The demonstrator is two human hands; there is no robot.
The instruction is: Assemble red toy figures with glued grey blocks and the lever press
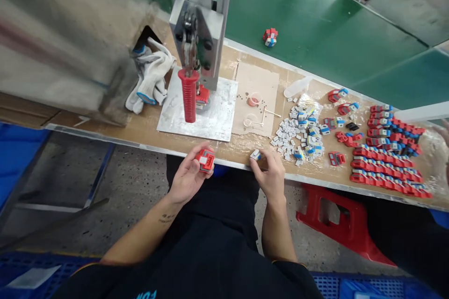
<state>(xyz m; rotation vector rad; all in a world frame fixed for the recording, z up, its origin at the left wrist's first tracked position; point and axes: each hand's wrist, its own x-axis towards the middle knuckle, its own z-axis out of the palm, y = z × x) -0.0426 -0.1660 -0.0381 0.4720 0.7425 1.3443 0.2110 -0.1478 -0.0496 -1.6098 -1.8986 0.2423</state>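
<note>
My left hand (187, 178) is closed around a red plastic toy part (205, 160) with a white square and grey bits, held just off the table's front edge. Between the fingertips of my right hand (271, 173) is a small white-and-blue plastic piece (256, 154), near the table edge. To the right of that hand lies a heap of small white plastic tiles (286, 133) mixed with blue-and-white pieces (310, 142). A hand press with a red handle (189, 98) stands on a metal plate (217, 121). Under it sits another red part (202, 95).
Rows of red-and-blue assembled parts (386, 168) line the right side. White gloves (150, 74) lie left of the press. Cardboard (257, 79) holds a small cup of red stuff (254, 99) and cotton swabs (271, 112). One red part (270, 37) rests on the green belt (298, 14). Another person's hand (442, 133) shows at right.
</note>
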